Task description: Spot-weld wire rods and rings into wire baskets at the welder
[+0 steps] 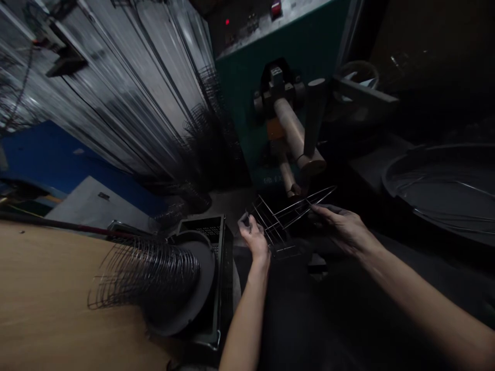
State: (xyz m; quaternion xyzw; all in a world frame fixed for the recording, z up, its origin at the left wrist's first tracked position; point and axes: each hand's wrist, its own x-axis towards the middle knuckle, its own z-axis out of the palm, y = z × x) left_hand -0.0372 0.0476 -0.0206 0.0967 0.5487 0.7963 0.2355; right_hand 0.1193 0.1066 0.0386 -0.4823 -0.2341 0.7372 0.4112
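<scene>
Towering at the back left: corrugated metal sheeting, pale and streaked, leaning down toward a blue panel. At top centre, a green machine with a red lamp and a red switch on its upper panel; jutting from its front toward the camera, a cylindrical mandrel on a dark bracket. Across the lower left corner, a wooden table, bare along its near edge. On the table's right edge, a grey plastic crate holding a round dark former, with a stack of wire rings fanned out leftward over the wood. At the far right, a wide shallow dark basin, with thin wire loops lying inside. Behind the crate, against the machine's left side, more dark wire pieces piled up, too dim to tell apart.

Just below the tip of the mandrel, held in the air between both hands: a small wire grid frame, tilted, far end raised to the right. Left hand curled on the frame's near left corner, fingers pressed together around the wires, thumb on top. Right hand reaching in from the right, fingertips pinching the frame's long upper wires, remaining fingers loosely bent beneath. Below the hands, only dark floor or lap, too dim to make out.
</scene>
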